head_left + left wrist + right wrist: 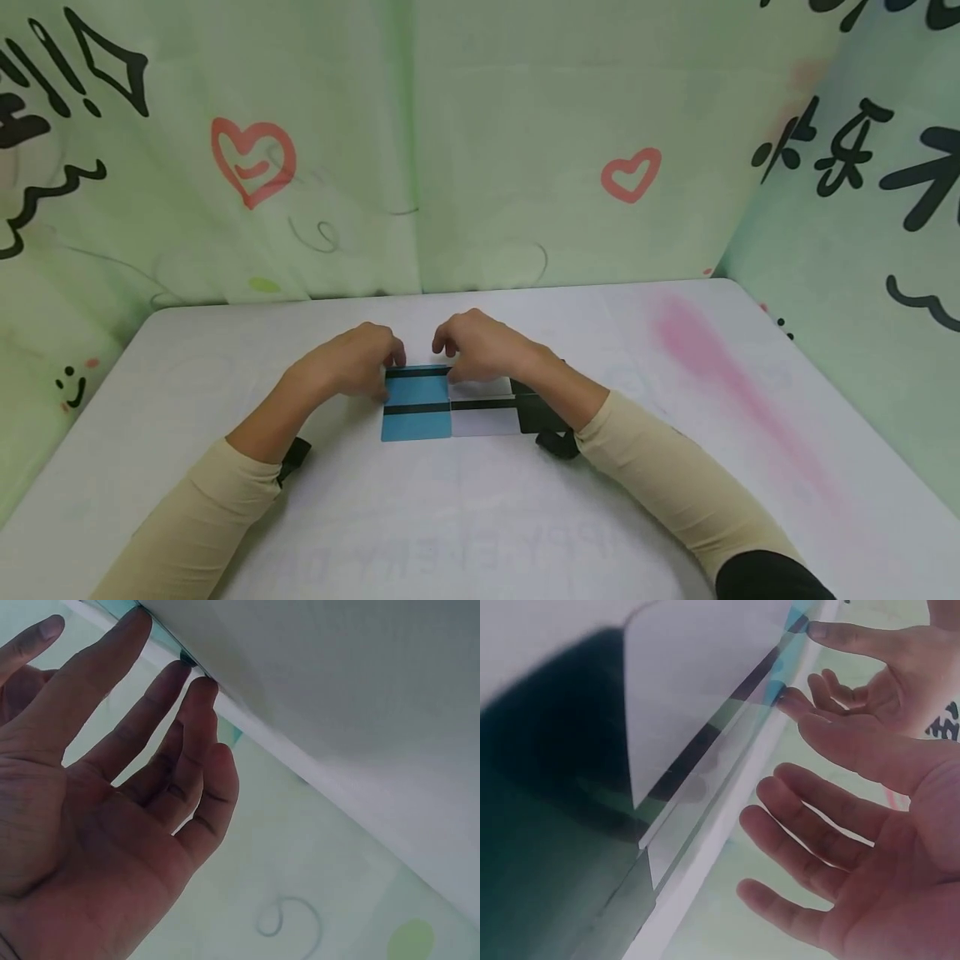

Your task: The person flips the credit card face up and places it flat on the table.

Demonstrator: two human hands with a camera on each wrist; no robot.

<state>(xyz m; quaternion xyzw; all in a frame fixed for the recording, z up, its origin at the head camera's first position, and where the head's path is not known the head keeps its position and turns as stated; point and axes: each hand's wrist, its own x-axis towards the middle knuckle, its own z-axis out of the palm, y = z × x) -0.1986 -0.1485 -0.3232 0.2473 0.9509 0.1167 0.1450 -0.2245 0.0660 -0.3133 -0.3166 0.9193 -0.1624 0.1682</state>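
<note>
Flat cards with black stripes lie in two rows on the table: blue cards point(414, 427) at the left, pale lavender cards point(483, 423) in the middle, dark green cards point(531, 417) at the right, partly hidden by the right forearm. My left hand point(356, 360) is at the upper blue card point(412, 389), its fingertips touching the card's left side and top corner. My right hand point(486, 346) is over the upper lavender card point(491, 389), thumb near the blue-lavender seam. Its fingers are spread and loosely bent, holding nothing, in the right wrist view.
The white table point(450, 517) has a pink smear point(720, 367) on its right side. A green curtain point(510, 100) with drawn hearts and black lettering stands behind the table's back edge. Black wrist bands point(557, 443) sit at both cuffs.
</note>
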